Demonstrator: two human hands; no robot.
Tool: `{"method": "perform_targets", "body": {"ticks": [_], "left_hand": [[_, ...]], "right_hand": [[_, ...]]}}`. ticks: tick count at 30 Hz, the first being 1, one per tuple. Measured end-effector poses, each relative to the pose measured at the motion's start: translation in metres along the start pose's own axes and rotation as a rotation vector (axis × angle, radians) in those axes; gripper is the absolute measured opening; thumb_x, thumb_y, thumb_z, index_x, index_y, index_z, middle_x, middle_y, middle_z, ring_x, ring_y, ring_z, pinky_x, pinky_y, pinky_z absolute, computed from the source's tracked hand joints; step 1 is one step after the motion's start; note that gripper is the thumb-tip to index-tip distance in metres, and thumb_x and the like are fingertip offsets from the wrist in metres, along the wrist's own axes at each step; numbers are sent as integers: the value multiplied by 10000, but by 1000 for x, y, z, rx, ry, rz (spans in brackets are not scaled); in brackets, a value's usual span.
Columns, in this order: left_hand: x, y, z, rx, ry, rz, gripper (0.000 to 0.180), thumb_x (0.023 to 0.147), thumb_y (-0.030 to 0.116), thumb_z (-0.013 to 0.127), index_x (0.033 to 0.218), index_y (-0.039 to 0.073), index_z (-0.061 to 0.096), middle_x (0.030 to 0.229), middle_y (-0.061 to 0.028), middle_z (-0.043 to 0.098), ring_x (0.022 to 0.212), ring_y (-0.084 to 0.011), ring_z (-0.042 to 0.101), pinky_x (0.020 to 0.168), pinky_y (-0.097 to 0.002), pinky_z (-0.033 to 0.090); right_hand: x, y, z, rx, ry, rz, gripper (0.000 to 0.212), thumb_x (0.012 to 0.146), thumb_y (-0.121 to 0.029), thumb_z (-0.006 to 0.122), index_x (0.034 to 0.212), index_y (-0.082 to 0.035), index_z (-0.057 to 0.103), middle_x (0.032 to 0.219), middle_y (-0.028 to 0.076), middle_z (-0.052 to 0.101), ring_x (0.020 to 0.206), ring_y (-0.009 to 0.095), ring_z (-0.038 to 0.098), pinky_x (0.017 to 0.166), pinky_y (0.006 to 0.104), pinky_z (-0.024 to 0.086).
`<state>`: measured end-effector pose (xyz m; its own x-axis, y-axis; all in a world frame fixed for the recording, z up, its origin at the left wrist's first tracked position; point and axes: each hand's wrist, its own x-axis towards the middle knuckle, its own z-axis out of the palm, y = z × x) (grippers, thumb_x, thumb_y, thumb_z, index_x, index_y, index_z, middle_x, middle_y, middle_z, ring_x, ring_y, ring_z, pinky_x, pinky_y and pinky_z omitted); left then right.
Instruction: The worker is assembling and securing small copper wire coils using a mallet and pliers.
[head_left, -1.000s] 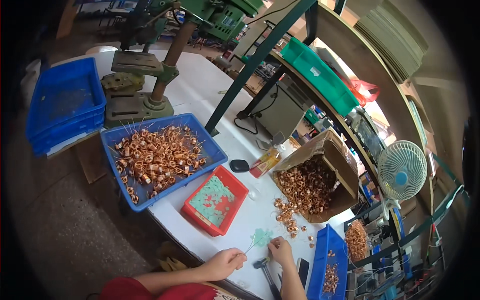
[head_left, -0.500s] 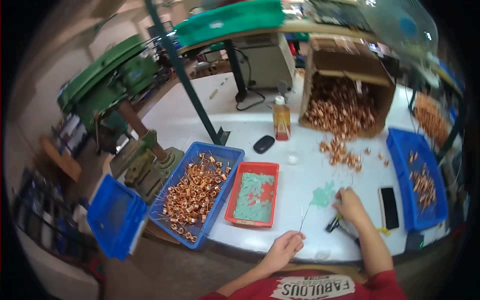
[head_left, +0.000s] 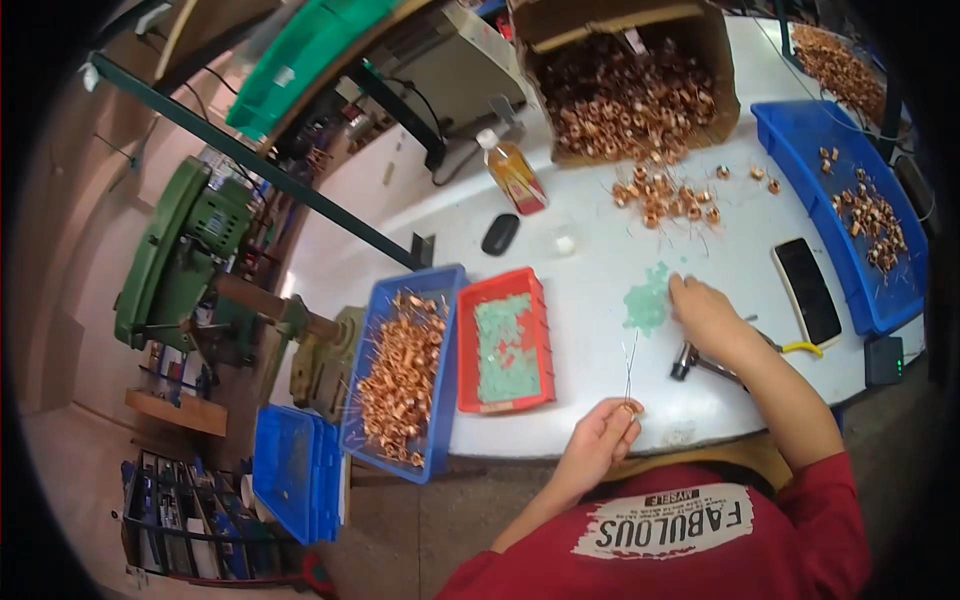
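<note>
My left hand [head_left: 597, 442] is closed on a small copper coil [head_left: 633, 407], its thin wire leads pointing up and away from the fingers. My right hand [head_left: 712, 318] rests at the right edge of a patch of small pale-green pieces [head_left: 648, 300] on the white table. Its fingertips are pressed together, and whatever they hold is too small to tell. Beneath the right forearm lies a dark-headed hand tool [head_left: 684, 362] with a yellow part beyond the arm. Left of the green pieces stands a red tray [head_left: 548, 345] holding more of them.
A blue tray [head_left: 452, 290] of copper coils adjoins the red one. An open cardboard box [head_left: 735, 90] spills coils onto the table [head_left: 590, 290]. A phone [head_left: 806, 290] and another blue tray [head_left: 790, 150] lie right. Beyond are a bottle [head_left: 515, 175] and a black oval object [head_left: 500, 235].
The whole view has shifted and tilted. My left hand still grips the coil, and my right hand stays beside the green pieces with its fingers together.
</note>
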<state>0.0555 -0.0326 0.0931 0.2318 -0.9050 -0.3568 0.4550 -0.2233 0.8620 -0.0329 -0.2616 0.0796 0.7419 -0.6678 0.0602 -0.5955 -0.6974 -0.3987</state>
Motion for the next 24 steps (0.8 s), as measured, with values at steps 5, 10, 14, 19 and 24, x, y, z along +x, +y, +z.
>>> {"method": "perform_targets", "body": {"ticks": [5, 10, 14, 19, 24], "left_hand": [[-4, 26, 14, -38, 100, -131, 269, 941, 208, 482, 1176, 79, 489, 842, -12, 549, 599, -49, 414, 503, -161, 341], [-3, 26, 17, -182, -99, 14, 298, 941, 79, 437, 1225, -11, 454, 835, -59, 534, 578, -58, 344, 520, -155, 290], [-2, 25, 24, -153, -126, 2, 290, 939, 61, 432, 1217, -19, 459, 816, -64, 538, 578, -57, 338, 519, -162, 295], [-2, 24, 28, -111, -164, 13, 261, 940, 35, 424, 1191, -15, 472, 826, -79, 563, 595, -69, 360, 535, -187, 332], [-2, 18, 30, -67, -158, 59, 279, 928, 3, 408, 1199, -25, 467, 808, -43, 525, 588, -65, 342, 531, -172, 308]], "right_hand": [[-28, -15, -40, 425, 209, -64, 88, 804, -2, 567, 883, -6, 603, 814, 101, 573, 705, 213, 556, 656, 304, 453], [-82, -31, -65, 902, 43, -50, 147, 794, 52, 574, 920, 15, 639, 804, 77, 617, 679, 121, 554, 616, 208, 444], [-118, -60, -73, 832, 85, 15, 180, 745, 94, 614, 904, 17, 643, 794, 95, 614, 685, 145, 562, 623, 210, 445], [-125, -63, -65, 424, 226, -345, 247, 664, 138, 644, 878, 15, 640, 801, 103, 619, 666, 162, 562, 603, 221, 447], [-126, -68, -52, 324, 320, -483, 231, 627, 99, 660, 845, 25, 650, 809, 113, 621, 668, 173, 555, 582, 230, 460]]}}
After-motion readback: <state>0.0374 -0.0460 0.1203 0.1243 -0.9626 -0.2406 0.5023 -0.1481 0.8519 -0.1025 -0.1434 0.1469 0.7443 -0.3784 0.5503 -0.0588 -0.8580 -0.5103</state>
